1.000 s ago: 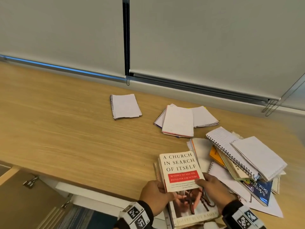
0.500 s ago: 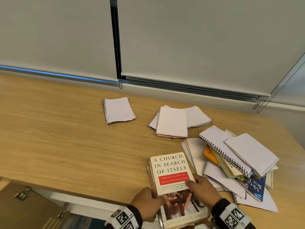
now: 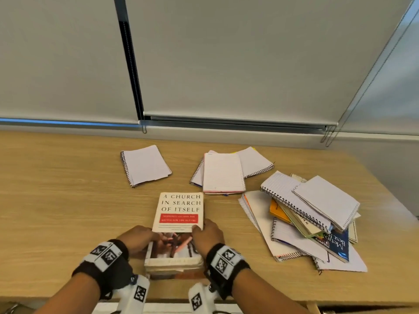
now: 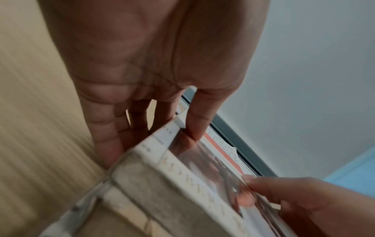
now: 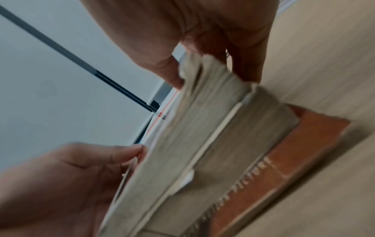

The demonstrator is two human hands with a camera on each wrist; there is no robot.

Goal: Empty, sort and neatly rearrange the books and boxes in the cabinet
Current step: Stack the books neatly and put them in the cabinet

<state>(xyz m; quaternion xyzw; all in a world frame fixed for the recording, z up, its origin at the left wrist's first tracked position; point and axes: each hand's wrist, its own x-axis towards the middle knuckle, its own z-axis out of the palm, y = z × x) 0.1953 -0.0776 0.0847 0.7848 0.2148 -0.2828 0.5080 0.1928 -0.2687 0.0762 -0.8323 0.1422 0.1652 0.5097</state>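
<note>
A light wooden tabletop (image 3: 68, 211) carries a book stack (image 3: 179, 225). Beyond the stack lie a spiral notepad (image 3: 145, 165) and overlapped notepads (image 3: 223, 173); right of it, a jumbled notebook heap (image 3: 310, 220).

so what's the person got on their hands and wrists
Both forearms are bare, with no sleeves. Each wrist wears a black band: the left band and the right band. Each carries a white plate printed with square black-and-white code markers. Below each wrist sits a white block, the left block and the right block, with another such marker. No gloves or rings show on the fingers.
</note>
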